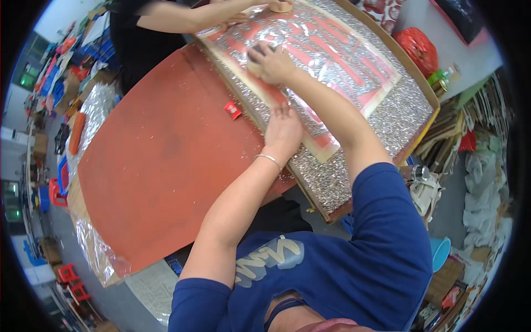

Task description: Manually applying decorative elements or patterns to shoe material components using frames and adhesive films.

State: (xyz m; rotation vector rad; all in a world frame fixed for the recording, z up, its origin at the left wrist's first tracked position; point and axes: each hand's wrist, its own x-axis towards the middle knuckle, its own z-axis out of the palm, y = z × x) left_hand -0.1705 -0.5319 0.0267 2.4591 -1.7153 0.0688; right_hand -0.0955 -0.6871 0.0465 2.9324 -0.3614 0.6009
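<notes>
My right hand [276, 65] grips a small block [255, 67], dark on top and pale tan at the side, whose exact kind I cannot make out. It rests on a clear sheet with red patches [337, 58] and a cream border, laid over a bed of glittering silver bits [406, 105] in a shallow tray [436, 99]. Nearer to me, my left hand [285, 133] lies on the sheet's left border by the tray's edge, fingers stretched out and holding nothing. A bracelet circles that wrist.
A red-brown board [160, 149] adjoins the tray on the left, with a small red packet [233, 110] on it. Across the tray, a co-worker's hand [279, 5] holds a pale tan piece. A red bag [416, 50] and stacked cardboard [448, 130] stand at right.
</notes>
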